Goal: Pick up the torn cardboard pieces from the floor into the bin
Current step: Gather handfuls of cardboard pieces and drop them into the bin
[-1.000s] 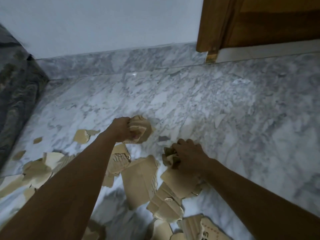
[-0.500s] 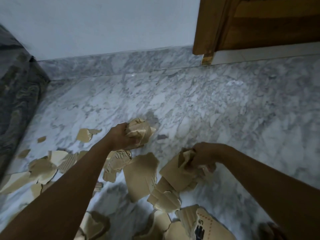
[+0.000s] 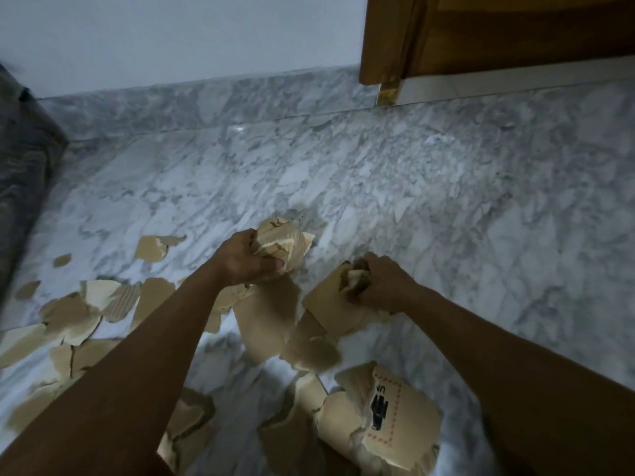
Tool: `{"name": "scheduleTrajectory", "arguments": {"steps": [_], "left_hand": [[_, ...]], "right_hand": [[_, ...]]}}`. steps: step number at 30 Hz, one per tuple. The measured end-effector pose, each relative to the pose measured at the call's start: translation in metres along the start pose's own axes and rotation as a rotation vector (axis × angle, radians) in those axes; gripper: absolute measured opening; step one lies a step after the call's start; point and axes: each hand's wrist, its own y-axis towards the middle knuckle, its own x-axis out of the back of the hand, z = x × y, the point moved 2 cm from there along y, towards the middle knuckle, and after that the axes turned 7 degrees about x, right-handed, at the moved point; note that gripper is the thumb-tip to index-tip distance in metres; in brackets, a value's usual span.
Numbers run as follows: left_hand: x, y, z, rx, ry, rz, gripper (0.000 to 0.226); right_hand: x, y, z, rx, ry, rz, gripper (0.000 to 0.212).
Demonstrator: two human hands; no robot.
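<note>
Tan cardboard pieces (image 3: 264, 324), grey-white marbled floor (image 3: 446, 201), brown door (image 3: 515, 29).

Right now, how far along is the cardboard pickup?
Early to midway at best. No bin is in view, so nothing shows as binned. In hand: the left hand grips a crumpled wad, the right hand grips a bent piece. Left: the printed piece, small scraps and many torn pieces on the floor.

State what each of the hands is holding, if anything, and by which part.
The left hand grips a crumpled cardboard wad round its near side. The right hand clutches small scraps at the top corner of a flat cardboard piece.
</note>
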Motion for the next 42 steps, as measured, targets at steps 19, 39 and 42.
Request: {"name": "scheduleTrajectory", "arguments": {"steps": [19,39,42], "left_hand": [[-0.052,-0.047,-0.136,-0.105,0.447,0.482,0.056],[-0.16,-0.055,-0.089,-0.168,0.419,0.193,0.077],[-0.171,-0.074,-0.12,-0.216,0.284,0.219,0.077]], "right_hand": [[0.124,-0.181,-0.053,-0.191,0.349,-0.237,0.029],[-0.032,-0.239,-0.18,-0.524,0.524,0.017,0.048],[-0.021,-0.255,-0.172,-0.444,0.649,0.024,0.048]]}}
